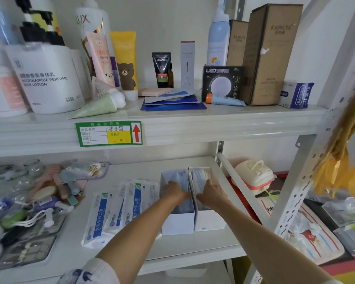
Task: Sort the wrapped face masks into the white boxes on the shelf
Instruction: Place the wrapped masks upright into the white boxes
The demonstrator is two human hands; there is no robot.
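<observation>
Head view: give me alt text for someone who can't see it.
Both hands reach into two white boxes side by side on the lower shelf: left hand in the left box, right hand in the right box, among wrapped blue masks. More wrapped mask packs lie to their left.

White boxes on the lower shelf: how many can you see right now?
2. The left white box has the left hand in it; the right white box stands against it, with the right hand inside. None other shows.
</observation>
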